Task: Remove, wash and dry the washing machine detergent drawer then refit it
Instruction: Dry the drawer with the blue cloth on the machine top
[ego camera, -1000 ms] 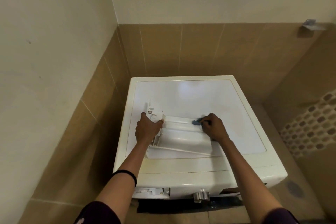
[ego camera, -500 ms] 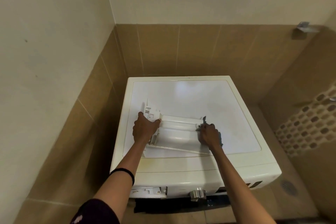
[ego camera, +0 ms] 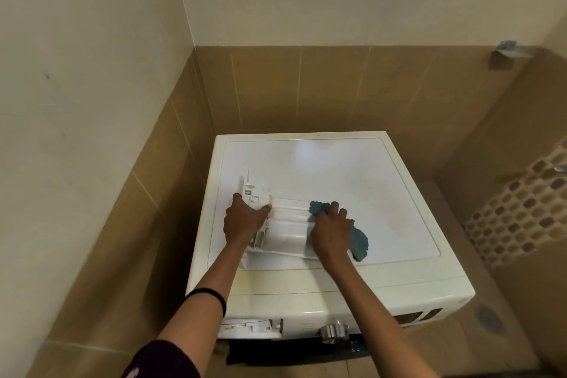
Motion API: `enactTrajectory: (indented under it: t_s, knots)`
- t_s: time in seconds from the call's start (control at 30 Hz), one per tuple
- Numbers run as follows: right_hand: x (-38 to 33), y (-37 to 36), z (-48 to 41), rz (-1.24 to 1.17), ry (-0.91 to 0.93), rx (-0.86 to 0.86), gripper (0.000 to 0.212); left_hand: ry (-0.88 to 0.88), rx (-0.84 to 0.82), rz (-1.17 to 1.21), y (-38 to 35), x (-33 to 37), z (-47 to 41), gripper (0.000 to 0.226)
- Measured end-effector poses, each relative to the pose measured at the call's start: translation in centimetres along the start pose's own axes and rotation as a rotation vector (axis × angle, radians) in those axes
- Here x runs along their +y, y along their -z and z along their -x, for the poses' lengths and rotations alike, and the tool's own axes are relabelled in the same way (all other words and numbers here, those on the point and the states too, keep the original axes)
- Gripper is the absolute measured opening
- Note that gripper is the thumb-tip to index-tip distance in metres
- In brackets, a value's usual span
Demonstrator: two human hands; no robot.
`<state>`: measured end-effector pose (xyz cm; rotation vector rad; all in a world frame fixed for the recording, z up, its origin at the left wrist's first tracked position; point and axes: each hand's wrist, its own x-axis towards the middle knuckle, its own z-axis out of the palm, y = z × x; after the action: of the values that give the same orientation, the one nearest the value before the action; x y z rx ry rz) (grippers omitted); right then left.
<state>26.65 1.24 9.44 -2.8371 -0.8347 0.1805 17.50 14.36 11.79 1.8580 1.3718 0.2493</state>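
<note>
The white detergent drawer [ego camera: 285, 224] lies on the flat top of the white washing machine [ego camera: 383, 193], near its front left. My left hand [ego camera: 244, 221] grips the drawer's left end and holds it steady. My right hand [ego camera: 333, 230] presses a blue cloth [ego camera: 359, 239] against the drawer's right end; part of the cloth sticks out past my fingertips and part trails to the right of my wrist. The empty drawer slot [ego camera: 251, 327] shows on the machine's front, lower left.
The machine stands in a tiled corner, with walls close on the left and behind. A chrome dial [ego camera: 333, 331] sits on its front panel. A floor drain [ego camera: 491, 319] lies at the right. A metal bracket [ego camera: 506, 50] is fixed on the far right wall.
My right hand has slid with the cloth from the drawer's far right corner down along its right end. More blue cloth now shows beside my wrist. The left hand has kept its hold.
</note>
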Motion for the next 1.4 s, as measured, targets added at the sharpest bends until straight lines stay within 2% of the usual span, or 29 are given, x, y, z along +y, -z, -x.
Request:
enactTrajectory:
  t_s: [0.07, 0.2, 0.3, 0.37, 0.43, 0.5, 0.6, 0.67, 0.77, 0.83, 0.93, 1.07, 1.13, 1.2, 1.27, 1.33, 1.4]
  knots:
    - [-0.8, -0.1, 0.8, -0.003, 0.029, -0.01, 0.035, -0.009, -0.007, 0.011, 0.1, -0.1, 0.1, 0.064]
    - [-1.2, 2.1, 0.0, -0.533, 0.068, 0.018, 0.02, -0.021, -0.031, 0.002, 0.2, -0.1, 0.2, 0.071]
    - [-2.6, 3.3, -1.8, -0.721, 0.369, 0.074, 0.027, -0.015, -0.034, -0.028, 0.1, 0.0, 0.3, 0.078]
    - [-4.6, 3.0, -2.3, -0.617, 0.637, -0.054, 0.033, -0.03, -0.025, -0.019, 0.2, -0.1, 0.3, 0.067]
    - [-6.1, 1.7, -2.8, -0.372, 0.783, -0.115, 0.036, -0.042, -0.016, -0.023, 0.2, -0.1, 0.4, 0.049]
    - [-6.5, 0.1, -3.6, -0.365, 0.741, -0.072, 0.035, -0.046, -0.018, -0.023, 0.2, -0.1, 0.7, 0.049]
    - [-6.3, -1.1, -4.5, -0.546, 0.604, 0.005, 0.035, -0.05, -0.029, 0.027, 0.2, 0.0, 0.7, 0.06]
    - [-7.0, -1.1, -5.4, -0.573, 0.519, -0.048, 0.036, -0.04, -0.028, 0.027, 0.3, 0.0, 0.4, 0.063]
    - [-8.4, -0.6, -7.0, -0.454, 0.465, -0.188, 0.033, -0.032, -0.03, 0.004, 0.3, 0.1, 0.2, 0.073]
    - [-8.9, -0.5, -7.6, -0.375, 0.444, -0.21, 0.032, -0.027, -0.034, -0.007, 0.3, 0.1, 0.2, 0.078]
    - [-8.6, -0.1, -7.8, -0.323, 0.451, -0.156, 0.026, -0.016, -0.035, 0.001, 0.2, 0.0, 0.0, 0.081]
    - [-8.3, 0.4, -7.6, -0.197, 0.513, -0.046, 0.029, -0.01, -0.041, -0.001, 0.2, 0.1, 0.3, 0.082]
    - [-8.8, 0.6, -7.8, -0.261, 0.416, 0.01, 0.03, -0.01, -0.043, -0.011, 0.2, 0.2, 0.5, 0.084]
    - [-9.1, 0.8, -8.8, -0.486, 0.234, 0.081, 0.03, -0.018, -0.044, -0.014, 0.3, 0.3, 0.5, 0.083]
    - [-9.7, 0.6, -9.6, -0.694, 0.225, -0.004, 0.028, -0.021, -0.04, -0.001, 0.4, 0.2, 0.3, 0.078]
    - [-10.0, -0.6, -9.5, -0.62, 0.34, -0.194, 0.03, -0.012, -0.044, 0.003, 0.4, 0.2, 0.3, 0.08]
    - [-9.6, -1.7, -9.2, -0.493, 0.368, -0.276, 0.028, -0.005, -0.042, -0.007, 0.3, 0.2, 0.2, 0.082]
